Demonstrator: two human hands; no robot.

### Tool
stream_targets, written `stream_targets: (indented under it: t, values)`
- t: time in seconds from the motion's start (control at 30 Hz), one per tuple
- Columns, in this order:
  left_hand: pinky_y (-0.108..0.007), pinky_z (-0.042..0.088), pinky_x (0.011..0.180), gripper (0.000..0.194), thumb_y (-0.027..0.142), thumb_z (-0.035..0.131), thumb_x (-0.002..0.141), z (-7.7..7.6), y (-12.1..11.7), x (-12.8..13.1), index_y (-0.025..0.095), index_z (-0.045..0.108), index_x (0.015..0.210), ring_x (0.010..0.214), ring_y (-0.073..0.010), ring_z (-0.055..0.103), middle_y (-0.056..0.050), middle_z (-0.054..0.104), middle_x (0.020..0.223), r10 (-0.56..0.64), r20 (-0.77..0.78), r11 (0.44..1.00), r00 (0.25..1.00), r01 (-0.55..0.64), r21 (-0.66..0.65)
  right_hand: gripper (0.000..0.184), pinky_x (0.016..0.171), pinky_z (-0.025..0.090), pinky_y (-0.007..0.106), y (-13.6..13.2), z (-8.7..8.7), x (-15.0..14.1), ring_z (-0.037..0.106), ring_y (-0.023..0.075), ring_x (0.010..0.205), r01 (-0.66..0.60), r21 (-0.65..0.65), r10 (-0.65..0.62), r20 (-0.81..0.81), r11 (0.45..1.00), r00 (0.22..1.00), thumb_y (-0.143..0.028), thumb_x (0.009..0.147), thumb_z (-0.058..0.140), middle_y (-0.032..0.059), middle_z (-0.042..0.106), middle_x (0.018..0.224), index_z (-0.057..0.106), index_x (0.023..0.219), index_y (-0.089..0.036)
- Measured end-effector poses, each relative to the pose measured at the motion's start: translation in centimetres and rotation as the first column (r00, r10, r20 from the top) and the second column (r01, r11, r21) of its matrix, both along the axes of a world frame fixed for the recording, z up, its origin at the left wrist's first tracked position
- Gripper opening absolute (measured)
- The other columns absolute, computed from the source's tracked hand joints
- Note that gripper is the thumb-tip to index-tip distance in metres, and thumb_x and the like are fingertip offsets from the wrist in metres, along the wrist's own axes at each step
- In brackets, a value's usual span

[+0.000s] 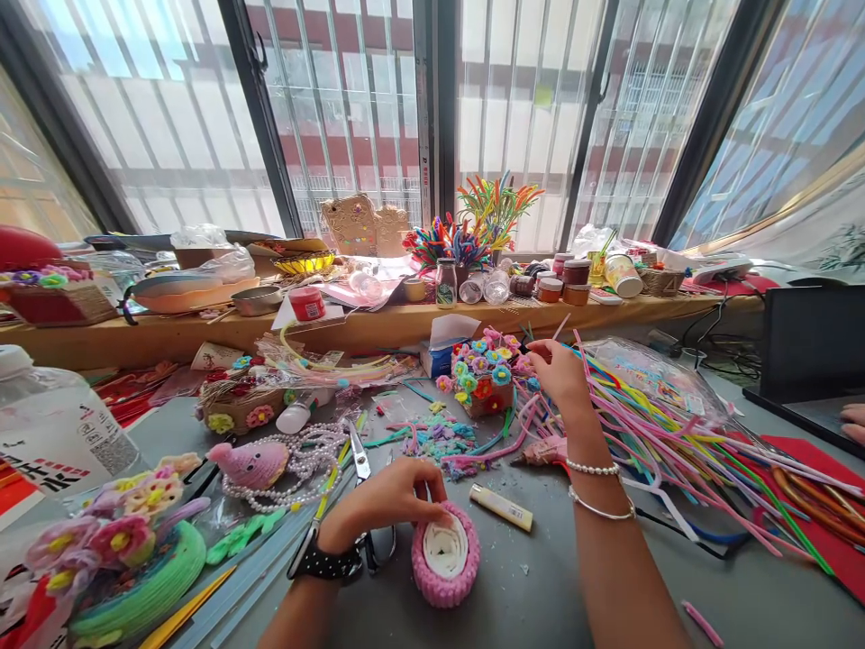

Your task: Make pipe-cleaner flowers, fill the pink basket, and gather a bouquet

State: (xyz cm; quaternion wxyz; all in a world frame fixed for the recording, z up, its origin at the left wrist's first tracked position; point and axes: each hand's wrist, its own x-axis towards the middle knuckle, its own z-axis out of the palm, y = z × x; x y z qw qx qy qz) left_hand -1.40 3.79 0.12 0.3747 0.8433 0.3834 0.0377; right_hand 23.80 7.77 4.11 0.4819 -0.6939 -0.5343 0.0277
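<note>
My left hand (405,491) grips the upper rim of a small pink fuzzy oval pot (446,586), its inside lined with white rolled material. The pot rests tilted on the grey table. My right hand (559,371) is stretched forward beside a basket of colourful fuzzy flowers (490,374). Its fingers are bent together near the flowers' right edge; what they pinch, if anything, is too small to make out. Scissors (360,455) lie partly under my left hand. A pale lighter (501,507) and a pink glue gun (544,451) lie between my arms.
Pipe cleaners (649,433) spread across the right side, near a laptop (811,361) and another person's hand (855,422). Pearl strings (317,460), a pink knitted toy (250,464) and glue sticks (253,577) lie left. Jars (576,272) line the ledge (378,320) below the windows.
</note>
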Motion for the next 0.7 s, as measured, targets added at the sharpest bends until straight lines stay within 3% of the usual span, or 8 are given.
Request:
stream_targets:
  t: [0.2,0.5,0.7]
  values:
    - [-0.017,0.034,0.051,0.030,0.044,0.053,0.067,-0.5,0.2,0.2,0.015,0.062,0.069,0.059,-0.0100,0.048,0.001,0.057,0.063,0.003,0.028,1.000,1.000,-0.004,0.022,0.018,0.067,0.043,0.034,0.6,-1.9,1.5,0.058,0.0203,0.068,0.107,-0.024,-0.105,0.077,0.994,0.992,-0.013,0.066,0.047,0.0086,0.065,0.074,0.063,0.074,-0.015]
    - [-0.017,0.032,0.048,0.033,0.047,0.051,0.067,-0.6,0.0,0.2,0.015,0.060,0.071,0.056,-0.0086,0.046,0.002,0.055,0.061,-0.007,0.023,1.000,1.000,0.007,0.009,0.023,0.066,0.043,0.029,1.4,-3.2,1.1,0.058,0.0165,0.067,-0.017,-0.031,0.021,0.138,0.999,0.990,-0.015,0.061,0.055,0.0059,0.064,0.077,0.063,0.083,-0.015]
    - [-0.016,0.032,0.048,0.032,0.046,0.051,0.067,-0.5,-0.1,0.3,0.016,0.061,0.073,0.056,-0.0085,0.046,0.002,0.054,0.061,-0.013,0.024,1.000,1.000,0.013,0.002,0.031,0.068,0.042,0.031,1.9,-3.5,0.8,0.054,0.0179,0.070,-0.021,-0.006,0.021,0.152,1.000,0.988,-0.018,0.060,0.058,0.0075,0.059,0.074,0.061,0.089,-0.010]
